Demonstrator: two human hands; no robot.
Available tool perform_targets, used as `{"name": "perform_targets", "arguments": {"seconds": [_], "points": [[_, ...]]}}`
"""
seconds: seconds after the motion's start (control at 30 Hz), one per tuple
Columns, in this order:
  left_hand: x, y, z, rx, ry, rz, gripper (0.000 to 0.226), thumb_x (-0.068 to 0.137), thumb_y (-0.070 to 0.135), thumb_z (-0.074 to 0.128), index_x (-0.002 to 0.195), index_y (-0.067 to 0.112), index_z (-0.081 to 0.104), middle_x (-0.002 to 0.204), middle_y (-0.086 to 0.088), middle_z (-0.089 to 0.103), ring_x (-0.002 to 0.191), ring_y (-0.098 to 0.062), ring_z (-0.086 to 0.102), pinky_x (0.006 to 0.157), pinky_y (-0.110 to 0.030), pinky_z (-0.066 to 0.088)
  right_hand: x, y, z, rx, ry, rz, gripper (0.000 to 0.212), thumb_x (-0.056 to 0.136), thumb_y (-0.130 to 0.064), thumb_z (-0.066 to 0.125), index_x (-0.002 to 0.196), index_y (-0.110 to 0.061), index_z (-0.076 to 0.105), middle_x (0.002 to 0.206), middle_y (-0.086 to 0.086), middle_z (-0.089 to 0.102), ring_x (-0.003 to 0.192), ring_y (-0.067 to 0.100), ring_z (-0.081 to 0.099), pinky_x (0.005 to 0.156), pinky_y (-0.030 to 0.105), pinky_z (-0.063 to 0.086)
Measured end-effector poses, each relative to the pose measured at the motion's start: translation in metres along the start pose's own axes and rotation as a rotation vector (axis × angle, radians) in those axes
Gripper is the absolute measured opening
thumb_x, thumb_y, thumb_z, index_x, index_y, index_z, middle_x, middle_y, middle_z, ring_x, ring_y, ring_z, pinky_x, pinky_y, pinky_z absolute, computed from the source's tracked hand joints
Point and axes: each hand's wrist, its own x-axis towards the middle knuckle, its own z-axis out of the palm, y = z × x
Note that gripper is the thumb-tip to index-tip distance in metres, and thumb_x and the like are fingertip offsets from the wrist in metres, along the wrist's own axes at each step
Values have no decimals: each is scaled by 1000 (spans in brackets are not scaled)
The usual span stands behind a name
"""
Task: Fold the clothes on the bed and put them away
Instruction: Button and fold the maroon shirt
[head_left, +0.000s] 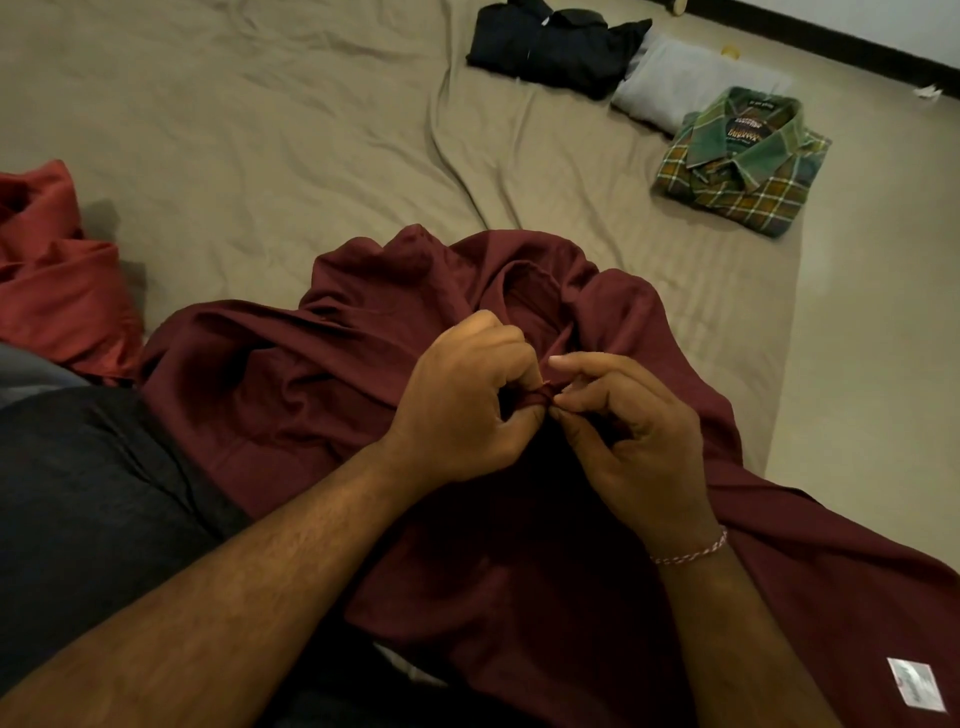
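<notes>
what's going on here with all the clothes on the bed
A person is working on a maroon shirt spread unfolded on the bed. The left hand and right hand both pinch one small bit of its fabric, possibly a button. Three folded garments lie further off: a black one, a grey one and a plaid shirt. A red cloth lies crumpled at the left.

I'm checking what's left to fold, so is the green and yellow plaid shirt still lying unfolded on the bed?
No, the green and yellow plaid shirt lies neatly folded with its collar up, beside a folded grey garment.
</notes>
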Motion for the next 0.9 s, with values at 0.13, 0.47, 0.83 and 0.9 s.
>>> {"name": "perform_targets", "arguments": {"seconds": [0.13, 0.47, 0.83, 0.9], "points": [[-2, -2, 0, 74, -29, 64, 16, 76, 18, 79, 78, 11, 65, 77, 3, 58, 73, -16, 49, 62, -37, 44, 1, 0, 1, 73, -39, 87, 7, 90, 0, 75, 94, -1, 69, 111, -1, 75, 105, 9, 72, 87, 31, 60], [15, -16, -26, 18, -224, 81, 11, 92, 19, 78, 102, 15, 74, 94, 7, 69, 84, -4, 62, 74, -27, 54, 1, -2, -3, 198, 47, 448, 11, 87, -25, 78, 88, -19, 69, 85, -5, 74, 81, 15, 72, 75, 28, 59], [29, -36, -78, 166, -96, -54, 10, 88, 14, 77, 97, 19, 73, 93, 10, 70, 85, -5, 64, 81, -23, 53, 13, -12, -56, 221, -135, 604, 8, 79, -28, 76, 86, -23, 77, 79, -2, 76, 71, 10, 71, 65, 20, 55], [31, -38, -82, 191, -23, -69, 10, 88, 19, 76, 98, 20, 76, 94, 10, 73, 85, -4, 65, 80, -23, 54, 19, -13, -61, 250, -115, 644, 7, 81, -20, 77, 86, -15, 77, 75, 1, 76, 67, 10, 68, 62, 17, 54]]}}
